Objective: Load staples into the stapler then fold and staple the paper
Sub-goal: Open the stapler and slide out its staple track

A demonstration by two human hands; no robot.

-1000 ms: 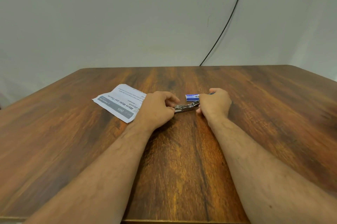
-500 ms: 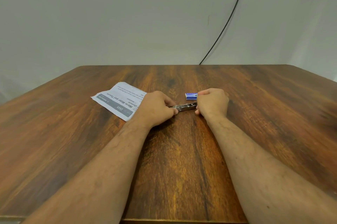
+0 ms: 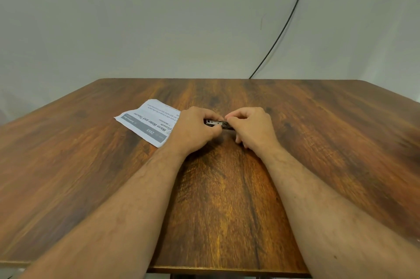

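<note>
Stapler [image 3: 217, 124]: small metal body, near the table's middle, gripped at both ends; only a short silver stretch shows between the hands.
Left hand [image 3: 196, 129]: curled over the stapler's left end, fingers closed on it, knuckles up.
Right hand [image 3: 251, 127]: closed on the right end, thumb and fingertips pinching at the top edge.
Change: a second ago the hands were apart, with a longer run of metal angled between them and the right end raised; they are now almost touching and the stapler lies level.
Staple box: the blue box seen just behind the stapler half a second ago is out of sight now, probably hidden behind the right hand.
Reading: the hands closing in suggests the loading step is being finished, the magazine or cover being pressed home; whether staples are seated cannot be told.
Paper [image 3: 148, 122]: printed sheet, flat and unfolded on the table [image 3: 341, 142], its near corner under the left wrist.
Remaining: folding and stapling not yet begun.
</note>
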